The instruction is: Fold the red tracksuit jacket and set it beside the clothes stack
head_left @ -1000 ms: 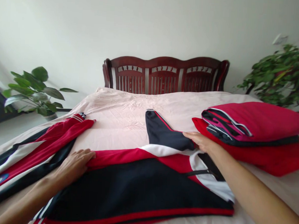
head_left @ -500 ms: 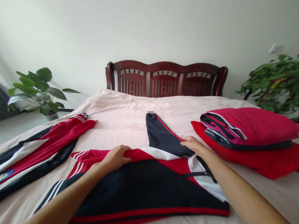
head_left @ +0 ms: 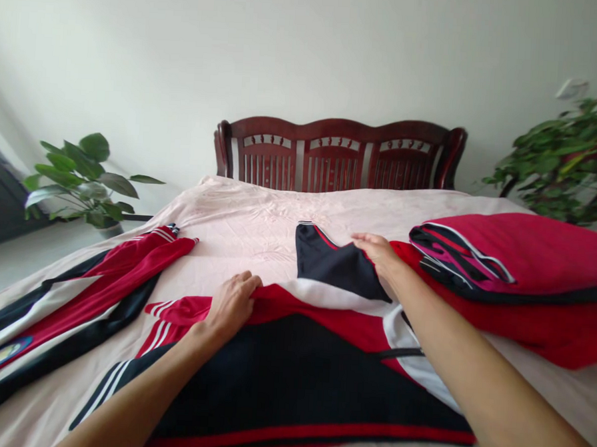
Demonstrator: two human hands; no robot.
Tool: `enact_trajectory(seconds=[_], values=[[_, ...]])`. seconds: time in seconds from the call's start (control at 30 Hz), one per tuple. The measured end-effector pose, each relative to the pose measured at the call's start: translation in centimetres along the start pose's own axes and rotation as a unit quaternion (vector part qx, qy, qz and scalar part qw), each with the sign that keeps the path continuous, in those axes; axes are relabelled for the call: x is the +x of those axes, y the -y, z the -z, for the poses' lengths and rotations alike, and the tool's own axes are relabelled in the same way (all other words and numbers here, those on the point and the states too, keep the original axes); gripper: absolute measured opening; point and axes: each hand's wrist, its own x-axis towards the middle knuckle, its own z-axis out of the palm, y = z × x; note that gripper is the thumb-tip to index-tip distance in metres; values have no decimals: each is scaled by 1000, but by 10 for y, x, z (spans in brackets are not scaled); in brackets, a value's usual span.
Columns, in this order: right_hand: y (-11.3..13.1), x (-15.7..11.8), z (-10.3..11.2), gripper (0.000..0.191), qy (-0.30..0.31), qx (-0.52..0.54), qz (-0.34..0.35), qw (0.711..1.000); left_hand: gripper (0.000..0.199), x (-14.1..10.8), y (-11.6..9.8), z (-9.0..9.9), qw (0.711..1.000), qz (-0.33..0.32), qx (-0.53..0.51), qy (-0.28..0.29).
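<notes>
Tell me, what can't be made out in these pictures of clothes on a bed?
In the head view:
The left hand hides its grip on the navy, red and white garment.
The bottom edge cuts off that garment.
The left edge cuts off the red and navy garment; its round badge is too small to read.
The right edge cuts off the folded red stack.

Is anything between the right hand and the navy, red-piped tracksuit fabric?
Nothing visible: the right hand is already at the edge of the navy, red-piped tracksuit fabric. The soft folded red bundle lies to the hand's right, not between them.
</notes>
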Motion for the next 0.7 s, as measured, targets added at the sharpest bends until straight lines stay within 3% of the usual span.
enact_trajectory(seconds=[0.07, 0.1, 0.3, 0.4, 0.47, 0.53, 0.63, 0.7], values=[[11, -1, 14, 33, -31, 36, 19, 999, 25, 9, 4, 1, 997, 4, 36, -66], [13, -3, 21, 35, -44, 53, 21, 997, 25, 11, 6, 0, 996, -8, 48, -70], [-17, -39, 46, 39, -9, -4, -172, 985, 29, -6, 22, -8, 994, -63, 56, 65], [-25, -56, 48, 43, -15, 4, -155, 988, 33, -20, 31, -1, 991, -80, 66, 88], [-21, -67, 52, 49, -14, 17, -108, 994, 33, -27, 37, 7, 989, -91, 75, 90], [-15, -79, 58, 58, 12, 5, -108, 994, 30, -33, 44, 13, 988, -96, 59, 109], [-12, -92, 69, 62, 59, -77, -233, 968, 16, -37, 54, 19, 980, -56, -26, 192], [-13, -93, 73, 49, 75, -116, -290, 947, 17, -35, 58, 20, 970, -20, -87, 228]])
